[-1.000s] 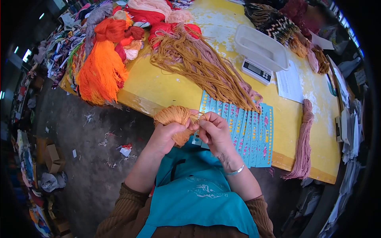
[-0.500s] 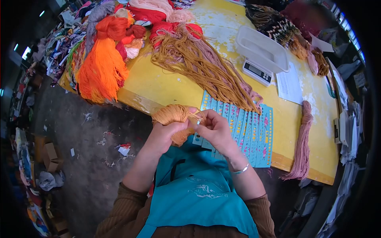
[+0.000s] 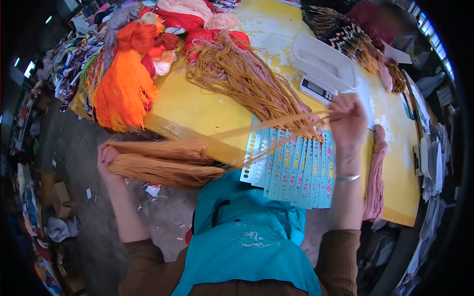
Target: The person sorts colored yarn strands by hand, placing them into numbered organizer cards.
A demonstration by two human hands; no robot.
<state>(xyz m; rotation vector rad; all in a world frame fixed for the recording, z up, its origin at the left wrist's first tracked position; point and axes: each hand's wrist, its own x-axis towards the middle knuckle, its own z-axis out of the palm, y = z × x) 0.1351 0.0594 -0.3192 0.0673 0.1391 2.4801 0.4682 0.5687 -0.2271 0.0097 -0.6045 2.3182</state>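
Observation:
My left hand (image 3: 109, 157) is out to the left, closed around one end of a light-brown skein of yarn (image 3: 163, 167). The skein stretches sideways above my lap, blurred by motion. Raised to the right, my right hand (image 3: 348, 116) is closed on a few strands drawn out from the same skein. Those strands run taut across the teal punched cards (image 3: 296, 172) at the table edge. Just behind the cards, the ends of a long mustard-brown yarn bundle (image 3: 256, 89) lie on top of them.
On the yellow table (image 3: 182, 108) sit a white scale (image 3: 316, 89) with a plastic tray (image 3: 326, 59), a pink yarn hank (image 3: 376, 172) at right and orange yarn (image 3: 123, 93) at left. A person (image 3: 377, 24) is at the far side. Scraps litter the floor.
My hands were together over the bunched skein; they have moved wide apart. The skein is now stretched out to the left, with strands pulled to the right by my right hand.

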